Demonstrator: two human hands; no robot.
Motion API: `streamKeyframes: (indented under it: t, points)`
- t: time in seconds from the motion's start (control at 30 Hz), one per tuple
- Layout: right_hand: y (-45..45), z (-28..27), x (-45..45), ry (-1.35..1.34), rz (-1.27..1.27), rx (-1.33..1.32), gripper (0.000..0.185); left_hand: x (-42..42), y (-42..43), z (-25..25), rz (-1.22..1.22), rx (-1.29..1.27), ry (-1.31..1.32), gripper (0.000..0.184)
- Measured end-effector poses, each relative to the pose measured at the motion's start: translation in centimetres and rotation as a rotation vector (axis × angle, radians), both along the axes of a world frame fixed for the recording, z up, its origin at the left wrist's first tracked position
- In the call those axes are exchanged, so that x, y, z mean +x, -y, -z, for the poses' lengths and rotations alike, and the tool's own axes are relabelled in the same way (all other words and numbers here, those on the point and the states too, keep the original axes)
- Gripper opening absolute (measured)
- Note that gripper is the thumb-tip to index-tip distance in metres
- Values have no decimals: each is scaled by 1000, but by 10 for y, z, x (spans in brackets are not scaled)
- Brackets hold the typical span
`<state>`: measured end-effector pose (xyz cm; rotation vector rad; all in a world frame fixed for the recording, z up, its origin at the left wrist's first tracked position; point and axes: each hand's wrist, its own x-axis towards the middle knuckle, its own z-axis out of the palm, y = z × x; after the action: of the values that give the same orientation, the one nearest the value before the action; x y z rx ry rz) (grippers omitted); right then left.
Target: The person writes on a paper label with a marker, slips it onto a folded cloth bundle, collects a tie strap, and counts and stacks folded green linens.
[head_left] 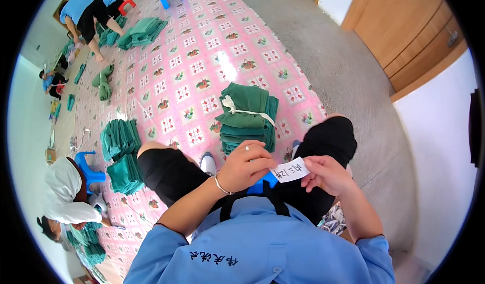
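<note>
A small white paper slip (288,175) with dark handwriting is stretched between both hands above my lap. My left hand (246,166), with a ring and a bracelet, pinches its left end. At the slip's right end, my right hand (327,175) grips it between thumb and fingers. Just beyond my hands, a bundle of folded green cloth (246,118) lies on the floor sheet, with a white strip (247,110) around its top. Part of a blue stool shows beneath me.
Green cloth stacks (121,141) lie left of my knee, beside a blue stool (90,172). A person in white (70,193) bends at the left. Others work at the far left near green piles (144,31). A patterned pink sheet (192,82) covers the floor; a wooden door (404,26) stands right.
</note>
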<state>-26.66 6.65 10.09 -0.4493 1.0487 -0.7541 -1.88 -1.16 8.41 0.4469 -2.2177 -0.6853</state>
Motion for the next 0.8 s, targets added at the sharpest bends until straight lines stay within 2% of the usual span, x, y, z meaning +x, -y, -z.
streamKeyframes:
  t: [0.03, 0.17, 0.3, 0.37, 0.47, 0.6, 0.67, 0.8]
  points:
    - [13, 5, 3, 53, -45, 53, 26, 6, 4, 2, -22, -9, 11, 32]
    - [56, 19, 14, 4, -140, -14, 21, 31, 17, 19, -111, -32, 56, 32]
    - [114, 38, 16, -270, -35, -184, 18, 39, 50, 47, -334, 266, 133, 26]
    - [141, 61, 4, -359, 82, -274, 16, 39, 77, 78, -363, 254, 199, 23]
    - [151, 67, 0, -444, 211, -303, 15, 38, 123, 134, -381, 264, 353, 19]
    - [145, 62, 0, -497, 182, -307, 14, 36, 168, 200, -386, 314, 561, 16]
    - [143, 61, -2, -487, 240, -299, 14, 32, 176, 218, -384, 320, 643, 20]
    - [140, 64, -11, -498, 286, -278, 14, 13, 175, 195, -413, 244, 909, 41]
